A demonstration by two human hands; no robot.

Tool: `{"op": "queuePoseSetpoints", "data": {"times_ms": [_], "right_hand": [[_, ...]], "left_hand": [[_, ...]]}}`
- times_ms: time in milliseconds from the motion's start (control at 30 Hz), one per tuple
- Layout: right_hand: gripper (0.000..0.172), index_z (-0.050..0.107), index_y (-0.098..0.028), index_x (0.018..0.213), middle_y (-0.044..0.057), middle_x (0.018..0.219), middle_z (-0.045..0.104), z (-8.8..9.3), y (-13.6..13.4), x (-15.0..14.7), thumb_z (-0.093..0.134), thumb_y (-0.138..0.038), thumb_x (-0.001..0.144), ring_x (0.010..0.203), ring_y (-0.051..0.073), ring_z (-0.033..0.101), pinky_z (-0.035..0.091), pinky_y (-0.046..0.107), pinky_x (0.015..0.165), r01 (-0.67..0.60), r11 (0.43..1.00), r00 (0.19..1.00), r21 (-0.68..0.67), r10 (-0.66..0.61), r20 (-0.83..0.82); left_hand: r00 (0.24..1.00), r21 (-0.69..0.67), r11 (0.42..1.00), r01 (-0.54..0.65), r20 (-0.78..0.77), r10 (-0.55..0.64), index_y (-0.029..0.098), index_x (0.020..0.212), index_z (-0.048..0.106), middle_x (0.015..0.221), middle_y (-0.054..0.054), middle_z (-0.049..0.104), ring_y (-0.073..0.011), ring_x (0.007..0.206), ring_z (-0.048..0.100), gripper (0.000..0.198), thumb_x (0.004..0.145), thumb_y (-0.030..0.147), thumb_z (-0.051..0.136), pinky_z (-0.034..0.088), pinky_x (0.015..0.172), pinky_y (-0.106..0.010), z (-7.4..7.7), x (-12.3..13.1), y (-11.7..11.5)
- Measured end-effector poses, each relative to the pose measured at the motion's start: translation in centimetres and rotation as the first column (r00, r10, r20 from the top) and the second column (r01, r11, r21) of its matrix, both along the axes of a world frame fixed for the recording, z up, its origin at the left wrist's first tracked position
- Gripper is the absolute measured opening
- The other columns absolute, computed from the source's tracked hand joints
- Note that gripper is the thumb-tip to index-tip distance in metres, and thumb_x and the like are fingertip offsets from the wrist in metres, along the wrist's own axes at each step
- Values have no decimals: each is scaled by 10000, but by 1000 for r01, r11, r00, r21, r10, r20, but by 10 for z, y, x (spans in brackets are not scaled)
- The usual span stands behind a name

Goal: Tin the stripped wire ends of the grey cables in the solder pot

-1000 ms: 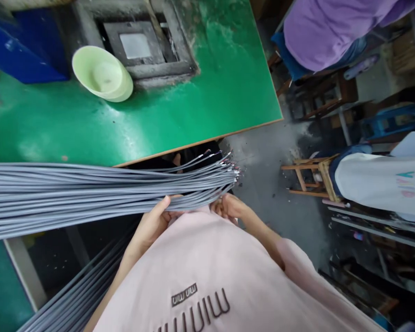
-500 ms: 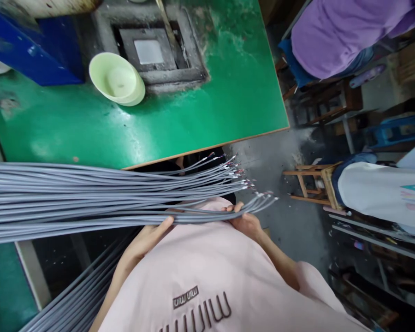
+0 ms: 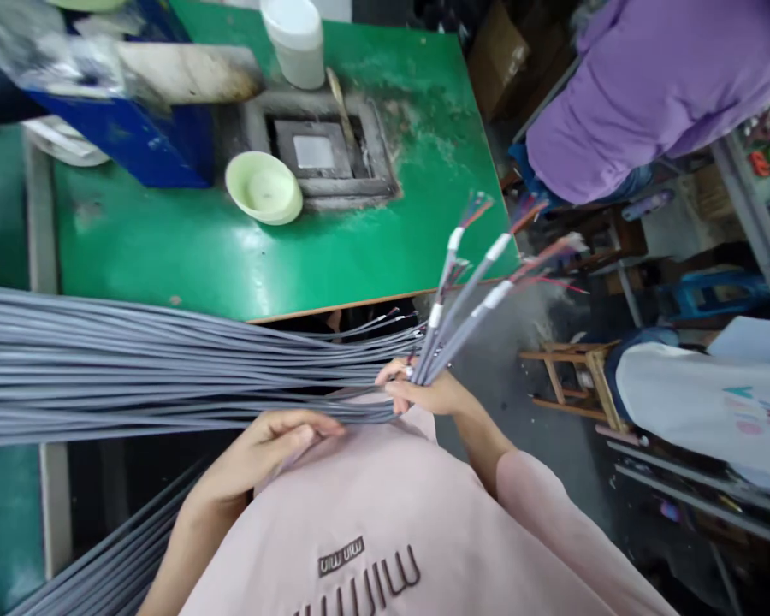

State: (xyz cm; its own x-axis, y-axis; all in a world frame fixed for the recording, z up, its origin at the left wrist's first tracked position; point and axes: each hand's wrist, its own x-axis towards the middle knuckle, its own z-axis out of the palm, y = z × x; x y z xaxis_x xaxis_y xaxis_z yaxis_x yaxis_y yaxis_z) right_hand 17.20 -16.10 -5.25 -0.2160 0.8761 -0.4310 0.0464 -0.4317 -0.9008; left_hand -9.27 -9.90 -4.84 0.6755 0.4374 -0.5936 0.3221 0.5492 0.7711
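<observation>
A long bundle of grey cables (image 3: 167, 368) runs in from the left across my lap. My right hand (image 3: 427, 393) is closed around several of these cables near their ends. Those ends rise in a fan toward the camera, with white bands (image 3: 497, 248) and thin coloured wires sticking out. My left hand (image 3: 288, 441) is at the bundle's lower edge, fingers stretched to the right with no cable visibly gripped. Other cable ends (image 3: 391, 316) lie behind my right hand, partly hidden by it.
A green table (image 3: 205, 265) holds a pale green bowl (image 3: 266, 188), a blue box (image 3: 147, 145), a white tub (image 3: 295, 43) and a square grey fixture (image 3: 314, 154) with a stick. More grey cables (image 3: 121, 539) hang lower left. Two people sit right, near a wooden stool (image 3: 590, 376).
My right hand has lifted several cable ends up toward the camera and moved slightly left. My left hand has come off the cables' edge, its fingers extended. The view has shifted.
</observation>
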Motion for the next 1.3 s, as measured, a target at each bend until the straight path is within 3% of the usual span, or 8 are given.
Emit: {"op": "queuePoseSetpoints", "data": {"times_ms": [100,200,300,367,433,600,867,1300], "right_hand": [[210,645,-185,890,-63,477,569,1,22,-14,594,-382,836,474,108,583,485,223,540,-135,990,990,44,133,44],[213,637,-192,798,-53,473,574,5,34,-21,586,-396,835,474,116,577,486,237,552,-210,972,977,105,204,61],[326,591,-196,612,-16,489,596,6,37,-26,604,-448,818,528,142,601,503,270,597,-228,960,970,166,210,121],[406,558,-200,528,0,480,597,6,36,-30,610,-489,809,545,157,610,522,297,636,-189,966,974,174,161,161],[428,554,-206,513,-2,456,586,7,34,-34,608,-517,803,519,161,602,535,310,632,-126,981,983,148,104,152],[388,554,-210,517,-1,452,584,10,29,-40,608,-458,811,495,157,595,549,310,632,-88,992,992,86,80,93],[301,622,-182,557,3,495,638,16,25,-43,578,-334,813,573,154,646,549,298,728,-94,991,980,98,74,186],[370,640,-177,520,24,516,658,18,22,-45,549,-335,842,602,160,655,531,298,748,-138,982,961,129,101,258]], "left_hand": [[969,102,978,-183,189,162,202,1090,711,1080,-119,712,-281,1023,653,408,733,399,721,494,931,-387,6,22,11],[929,216,955,-204,349,120,206,1174,651,1202,-93,660,-268,1116,611,498,700,312,764,453,1008,-390,13,52,24],[906,118,990,-77,422,20,186,1196,607,982,-76,701,-212,749,693,500,748,375,723,571,721,-353,16,75,29],[891,9,997,-79,449,66,164,1162,603,812,-45,682,-161,521,641,494,765,443,695,541,506,-289,15,85,26],[877,-63,990,-127,458,142,131,1085,622,714,-31,655,-139,428,595,512,736,497,706,489,398,-245,14,91,22],[865,-212,965,-155,443,236,97,949,642,532,-14,616,-132,332,545,545,673,558,735,442,321,-207,14,95,18],[853,-311,945,-101,462,243,74,699,609,447,-61,594,-164,314,547,530,652,584,743,439,298,-219,6,90,19],[832,-349,933,-83,491,258,95,723,583,501,-44,621,-140,319,550,503,658,564,754,425,303,-182,5,87,17]]}}
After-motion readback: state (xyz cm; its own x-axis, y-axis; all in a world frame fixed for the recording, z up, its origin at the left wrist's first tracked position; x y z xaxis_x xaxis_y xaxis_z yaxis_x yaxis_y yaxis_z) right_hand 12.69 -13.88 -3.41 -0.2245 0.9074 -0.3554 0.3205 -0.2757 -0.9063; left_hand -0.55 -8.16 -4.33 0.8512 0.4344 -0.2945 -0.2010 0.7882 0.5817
